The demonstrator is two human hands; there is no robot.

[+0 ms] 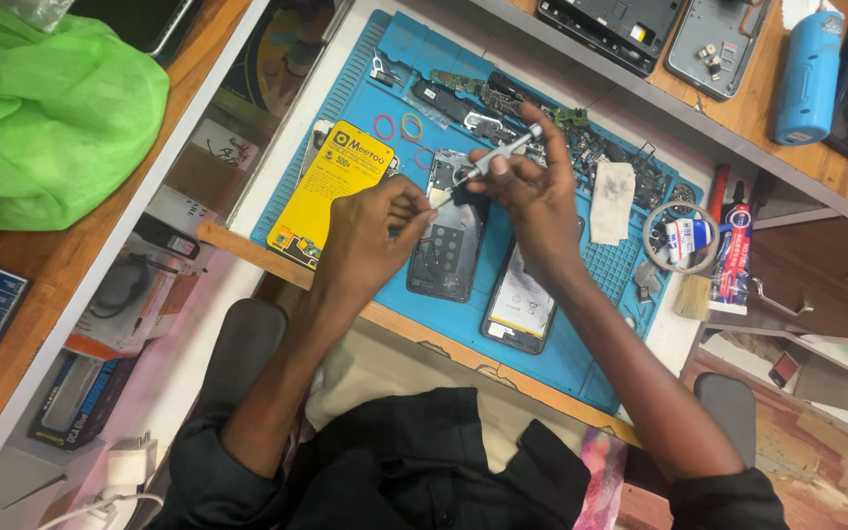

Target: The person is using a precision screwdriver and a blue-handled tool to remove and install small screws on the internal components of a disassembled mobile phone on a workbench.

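Note:
An opened phone body (449,240) lies on the blue work mat (375,98) with its inner frame showing. My right hand (532,196) grips a slim grey screwdriver (503,152), its tip pointing down-left to a small dark part. My left hand (375,236) pinches that small dark part (449,196) just above the phone body's upper end. A second phone with a white battery (522,304) lies to the right of the first, partly under my right wrist.
A yellow card (331,186), coloured rubber bands (399,128) and several circuit parts (503,103) lie on the mat. A tape roll (681,236), glue tube (733,250) and brush (694,294) sit at right. A green bag (41,108) lies left; a blue bottle (809,74) stands at back.

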